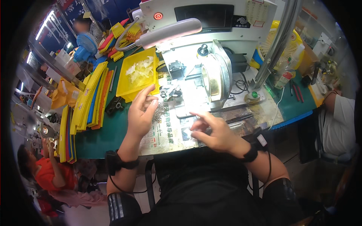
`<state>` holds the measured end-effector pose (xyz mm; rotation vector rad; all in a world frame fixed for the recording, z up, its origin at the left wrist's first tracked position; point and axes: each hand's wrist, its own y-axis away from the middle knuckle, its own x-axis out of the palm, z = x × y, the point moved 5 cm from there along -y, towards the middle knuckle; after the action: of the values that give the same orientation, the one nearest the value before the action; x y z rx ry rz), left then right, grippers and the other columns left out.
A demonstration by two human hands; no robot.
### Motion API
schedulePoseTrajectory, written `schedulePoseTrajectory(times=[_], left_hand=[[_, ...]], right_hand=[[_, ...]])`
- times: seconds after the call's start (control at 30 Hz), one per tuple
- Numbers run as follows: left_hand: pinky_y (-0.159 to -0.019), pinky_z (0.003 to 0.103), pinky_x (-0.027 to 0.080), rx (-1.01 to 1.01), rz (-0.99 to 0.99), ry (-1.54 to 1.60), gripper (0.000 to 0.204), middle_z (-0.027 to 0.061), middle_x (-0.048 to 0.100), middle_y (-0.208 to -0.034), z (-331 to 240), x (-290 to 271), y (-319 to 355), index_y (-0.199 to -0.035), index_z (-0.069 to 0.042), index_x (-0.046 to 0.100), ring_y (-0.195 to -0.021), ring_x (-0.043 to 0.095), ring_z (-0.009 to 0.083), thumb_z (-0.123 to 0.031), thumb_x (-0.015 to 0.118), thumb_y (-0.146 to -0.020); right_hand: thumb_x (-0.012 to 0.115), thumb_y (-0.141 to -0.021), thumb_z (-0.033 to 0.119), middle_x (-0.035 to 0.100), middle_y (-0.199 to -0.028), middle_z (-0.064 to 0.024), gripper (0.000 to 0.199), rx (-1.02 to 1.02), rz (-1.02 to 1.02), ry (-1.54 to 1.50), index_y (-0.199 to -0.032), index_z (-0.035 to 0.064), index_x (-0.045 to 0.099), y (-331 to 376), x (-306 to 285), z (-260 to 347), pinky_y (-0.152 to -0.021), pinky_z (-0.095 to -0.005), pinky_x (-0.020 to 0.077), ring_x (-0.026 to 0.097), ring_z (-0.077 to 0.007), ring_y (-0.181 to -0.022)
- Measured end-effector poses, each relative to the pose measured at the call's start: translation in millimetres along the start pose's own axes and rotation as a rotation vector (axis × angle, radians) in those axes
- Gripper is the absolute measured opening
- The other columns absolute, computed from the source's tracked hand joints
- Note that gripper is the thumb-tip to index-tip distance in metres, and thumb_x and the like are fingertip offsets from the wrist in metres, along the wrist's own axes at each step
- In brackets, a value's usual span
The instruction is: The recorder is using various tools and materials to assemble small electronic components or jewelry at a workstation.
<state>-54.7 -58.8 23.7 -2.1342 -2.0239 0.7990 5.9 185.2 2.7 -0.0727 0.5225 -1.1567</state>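
My left hand (141, 116) hovers at the left side of the printed paper sheet (151, 140), fingers raised and thumb apart, with nothing visible in it. Beside its thumb lies a heap of small dark metal pieces (160, 110). My right hand (217, 133) is over the front of the sheet, its index finger reaching left and its thumb apart below. No held thing shows between them. Just ahead of both hands stands a bench machine with a round metal wheel (212, 80) and a small black block-shaped fixture (176, 69), brightly lit.
A yellow tray (120, 86) of translucent scraps stands behind my left hand. Stacked yellow, blue and orange strips (90, 98) line the left. A white lamp arm (169, 34) crosses above. Red-handled pliers (298, 92) lie right, near a seated person (337, 124). Dark rods (241, 117) lie beyond my right hand.
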Motion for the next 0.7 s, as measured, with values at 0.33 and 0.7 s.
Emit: schedulePoseTrajectory(times=[0.33, 0.7], left_hand=[[-0.086, 0.027, 0.051, -0.082, 0.040, 0.109, 0.026, 0.0088, 0.071, -0.106, 39, 24, 7, -0.120, 0.005, 0.065, -0.093, 0.065, 0.0124, -0.006, 0.063, -0.096], [-0.078, 0.025, 0.050, 0.087, -0.147, -0.112, 0.017, 0.0051, 0.070, -0.097, 25, 9, 14, -0.108, 0.002, 0.071, -0.085, 0.062, 0.0098, -0.004, 0.068, -0.093]], right_hand=[[0.056, -0.102, 0.013, 0.062, -0.076, -0.0025, 0.059, 0.044, -0.345, -0.602, -0.153, -0.0057, 0.032, -77, 30, -12, -0.059, -0.0223, 0.0452, 0.054, -0.0064, -0.064], [0.061, -0.101, 0.011, 0.063, -0.087, -0.0034, 0.023, 0.062, -0.502, -0.625, -0.118, -0.0040, 0.057, -73, 36, -20, -0.062, -0.0224, 0.0460, 0.055, -0.0066, -0.067]])
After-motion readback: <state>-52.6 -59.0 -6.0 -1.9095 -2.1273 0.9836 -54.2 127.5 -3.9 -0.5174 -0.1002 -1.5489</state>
